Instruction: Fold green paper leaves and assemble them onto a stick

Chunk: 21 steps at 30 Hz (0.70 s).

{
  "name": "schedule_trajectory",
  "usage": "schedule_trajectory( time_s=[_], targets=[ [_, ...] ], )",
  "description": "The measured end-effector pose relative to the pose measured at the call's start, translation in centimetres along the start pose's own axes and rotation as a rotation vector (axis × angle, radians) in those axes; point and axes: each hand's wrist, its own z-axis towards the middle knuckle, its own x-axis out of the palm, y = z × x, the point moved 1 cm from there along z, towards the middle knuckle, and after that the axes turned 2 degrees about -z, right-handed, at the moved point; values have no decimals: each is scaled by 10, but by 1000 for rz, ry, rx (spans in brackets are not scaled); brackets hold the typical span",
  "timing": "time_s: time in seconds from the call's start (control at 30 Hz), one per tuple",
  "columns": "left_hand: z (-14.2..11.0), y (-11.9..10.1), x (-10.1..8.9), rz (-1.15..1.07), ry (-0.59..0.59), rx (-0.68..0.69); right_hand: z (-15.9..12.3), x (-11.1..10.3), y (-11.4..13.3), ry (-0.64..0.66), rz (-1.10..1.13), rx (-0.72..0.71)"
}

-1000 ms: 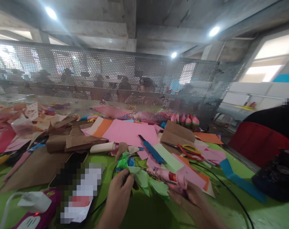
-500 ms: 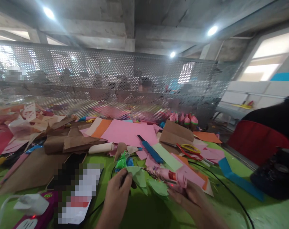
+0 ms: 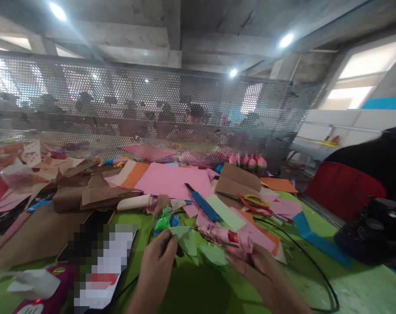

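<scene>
My left hand (image 3: 159,259) pinches a light green paper cutout (image 3: 187,240) between thumb and fingers. The fingers of my right hand (image 3: 258,268) wrap round a pink glue gun (image 3: 228,237); a small red light glows on it. Its nozzle points left and lies close to the green cutout; whether they touch I cannot tell. Below the glue gun sits a second light green paper piece (image 3: 214,256), partly covered by it. Just behind my left hand is a crumpled green and blue wrapper (image 3: 165,220).
Behind the hands lie a blue utility knife (image 3: 204,206), red and yellow scissors (image 3: 255,203), pink paper (image 3: 174,181) and a white roll (image 3: 135,202). A black cord (image 3: 310,261) curves at right. Phones (image 3: 109,266) and a purple power strip (image 3: 59,285) sit at left. A perforated screen (image 3: 135,104) stands behind.
The whole view has shifted slightly, so things appear a little further left. Both hands keep their grips, with the glue gun and green cutout in nearly the same place relative to each other.
</scene>
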Motion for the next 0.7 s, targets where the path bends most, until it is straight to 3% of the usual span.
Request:
schedule_trajectory(
  time_s=[0.37,0.7],
  targets=[
    [1,-5,-2,-75,-16,-35,1,2,-11,-22,-37,42],
    [1,1,2,-29,22,-17,-1,1,1,12,-68,18]
  ],
)
